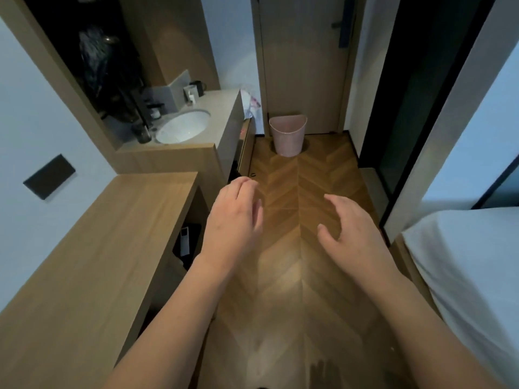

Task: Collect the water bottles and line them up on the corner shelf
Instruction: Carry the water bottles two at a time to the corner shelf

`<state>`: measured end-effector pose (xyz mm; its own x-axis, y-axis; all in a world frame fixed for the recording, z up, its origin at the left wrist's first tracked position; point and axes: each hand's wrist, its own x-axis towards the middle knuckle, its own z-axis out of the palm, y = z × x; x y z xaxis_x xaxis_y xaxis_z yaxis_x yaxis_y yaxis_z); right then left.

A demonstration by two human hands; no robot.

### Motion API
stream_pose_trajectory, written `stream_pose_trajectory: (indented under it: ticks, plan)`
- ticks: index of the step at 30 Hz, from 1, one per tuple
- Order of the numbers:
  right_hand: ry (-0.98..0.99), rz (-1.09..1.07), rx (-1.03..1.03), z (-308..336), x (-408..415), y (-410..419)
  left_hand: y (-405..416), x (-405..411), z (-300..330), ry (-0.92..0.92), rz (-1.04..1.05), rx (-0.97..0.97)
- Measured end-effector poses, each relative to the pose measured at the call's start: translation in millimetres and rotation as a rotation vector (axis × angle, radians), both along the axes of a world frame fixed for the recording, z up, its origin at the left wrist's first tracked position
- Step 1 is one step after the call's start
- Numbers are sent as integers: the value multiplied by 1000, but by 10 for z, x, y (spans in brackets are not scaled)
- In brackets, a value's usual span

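Observation:
No water bottle shows in the head view. My left hand (236,217) hovers over the wooden floor beside the end of a long wooden counter (92,262), fingers loosely curled, holding nothing. My right hand (351,231) hangs at about the same height to its right, fingers spread and relaxed, also empty. Both forearms reach forward from the bottom of the view. A shelf under the counter holds a small white device (184,241).
A washbasin (182,126) with cups and small jars sits on a counter at the back left. A pink waste bin (288,136) stands before the closed door (306,60). A white bed (471,265) fills the right side. Herringbone floor (292,290) runs down the middle.

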<state>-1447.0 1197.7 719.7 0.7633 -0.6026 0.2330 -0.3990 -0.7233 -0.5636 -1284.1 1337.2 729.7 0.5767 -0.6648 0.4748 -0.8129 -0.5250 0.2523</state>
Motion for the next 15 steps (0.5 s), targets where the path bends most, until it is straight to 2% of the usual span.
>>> stream_pose_trajectory:
  ticks: [4, 9, 15]
  plan:
    - [54, 25, 36, -176, 707, -765, -735, 633, -303, 66, -9, 74]
    - [80, 37, 14, -399, 1889, -1868, -1806, 1783, -633, 102, 7, 61]
    - [80, -20, -9, -112, 3112, -3317, -3306, 3282, -372, 88, -21, 16]
